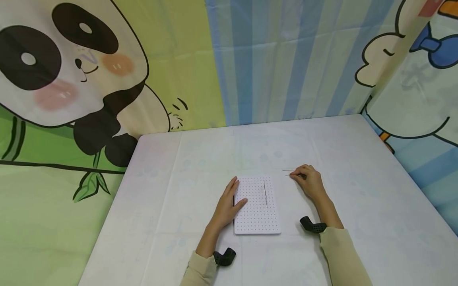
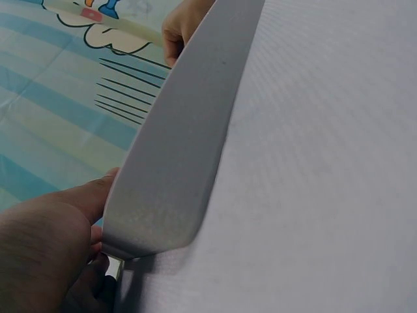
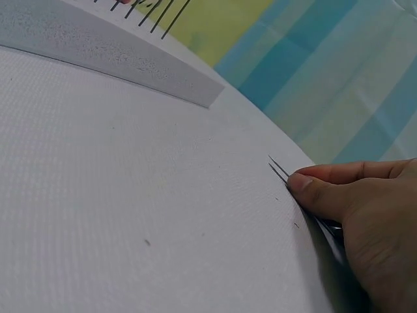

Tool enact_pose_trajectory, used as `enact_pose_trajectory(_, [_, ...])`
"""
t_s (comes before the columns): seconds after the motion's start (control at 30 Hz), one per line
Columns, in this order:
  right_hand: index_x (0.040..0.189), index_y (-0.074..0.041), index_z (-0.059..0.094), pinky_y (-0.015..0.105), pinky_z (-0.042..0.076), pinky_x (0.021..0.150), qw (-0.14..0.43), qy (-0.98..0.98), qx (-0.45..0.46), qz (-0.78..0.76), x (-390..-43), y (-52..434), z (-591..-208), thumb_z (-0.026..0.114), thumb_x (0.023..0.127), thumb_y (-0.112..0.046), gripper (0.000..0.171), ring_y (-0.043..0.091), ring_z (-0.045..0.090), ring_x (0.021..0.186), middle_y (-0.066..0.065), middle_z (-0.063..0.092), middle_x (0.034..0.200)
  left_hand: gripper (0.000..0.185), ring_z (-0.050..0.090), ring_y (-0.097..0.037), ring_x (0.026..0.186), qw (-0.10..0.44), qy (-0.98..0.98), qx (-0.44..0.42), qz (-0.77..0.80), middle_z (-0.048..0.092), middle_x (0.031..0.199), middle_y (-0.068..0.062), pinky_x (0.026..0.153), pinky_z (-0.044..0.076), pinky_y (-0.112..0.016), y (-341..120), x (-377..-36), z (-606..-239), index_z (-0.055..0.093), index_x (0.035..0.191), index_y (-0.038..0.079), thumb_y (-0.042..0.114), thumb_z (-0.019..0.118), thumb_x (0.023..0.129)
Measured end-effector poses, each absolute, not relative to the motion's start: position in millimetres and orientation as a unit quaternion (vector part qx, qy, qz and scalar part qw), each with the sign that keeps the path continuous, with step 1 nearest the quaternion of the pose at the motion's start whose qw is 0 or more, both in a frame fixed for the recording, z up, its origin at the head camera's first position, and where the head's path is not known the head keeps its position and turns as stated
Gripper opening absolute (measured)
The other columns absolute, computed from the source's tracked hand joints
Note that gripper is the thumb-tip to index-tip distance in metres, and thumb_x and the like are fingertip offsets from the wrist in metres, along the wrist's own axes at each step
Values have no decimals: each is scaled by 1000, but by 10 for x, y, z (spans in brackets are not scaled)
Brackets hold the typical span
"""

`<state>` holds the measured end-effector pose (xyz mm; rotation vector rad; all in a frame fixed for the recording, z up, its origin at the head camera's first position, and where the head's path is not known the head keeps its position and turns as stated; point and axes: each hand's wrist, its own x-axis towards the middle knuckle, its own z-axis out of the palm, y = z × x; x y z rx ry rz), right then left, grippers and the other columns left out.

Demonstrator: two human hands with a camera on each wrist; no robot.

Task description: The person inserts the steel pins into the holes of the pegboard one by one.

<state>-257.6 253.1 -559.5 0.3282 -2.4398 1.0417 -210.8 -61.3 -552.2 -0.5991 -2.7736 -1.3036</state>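
**Pins and a pegboard on the table**

The left hand (image 1: pixel 227 204) is resting flat along the left edge of the white pegboard (image 1: pixel 257 206), fingers mostly straight and the thumb lying over the board's surface, so it's steadying the board rather than gripping it. The board is sitting near the middle of the white table (image 1: pixel 358 198), and a row of thin dark pins (image 1: pixel 265 194) is standing in its holes, right of centre. Off at about 2 o'clock from the board, the right hand (image 1: pixel 309 180) is lying on the table with fingers curled, pinching a couple of loose needles (image 3: pixel 279 168) whose tips are poking out toward 9 o'clock. The right wrist view is showing those needles lying low against the tablecloth. Cartoon panda backdrop (image 1: pixel 71 79) is hanging behind the table.
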Motion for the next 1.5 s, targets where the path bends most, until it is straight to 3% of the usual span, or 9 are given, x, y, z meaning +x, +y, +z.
enact_pose_trajectory(0.83, [80, -1, 67, 34, 42, 66, 216, -899, 124, 359, -2556, 2494, -5566, 70, 80, -8, 8, 23, 51, 78, 8, 61, 82, 70, 19, -18, 137, 6, -887, -193, -420, 18, 152, -4, 109, 23, -36, -610, -2119, -5530, 30, 144, 4, 31, 62, 88])
enact_pose_trajectory(1.3, [90, -5, 67, 24, 45, 64, 252, -866, 131, 412, -2544, 2230, -5397, 66, 85, -11, 8, 16, 58, 74, 4, 65, 84, 70, 19, -18, 137, 10, -887, -194, -418, 18, 152, -3, 109, 24, -36, -609, -2123, -5531, 30, 143, 3, 31, 62, 89])
enact_pose_trajectory(1.5, [92, -2, 66, 12, 45, 61, 245, -839, 153, 461, -2547, 2094, -5354, 65, 85, -6, 8, 16, 61, 68, 6, 66, 80, 70, 19, -17, 137, 6, -890, -190, -415, 18, 153, -1, 109, 24, -36, -612, -2128, -5543, 30, 144, 4, 32, 62, 88])
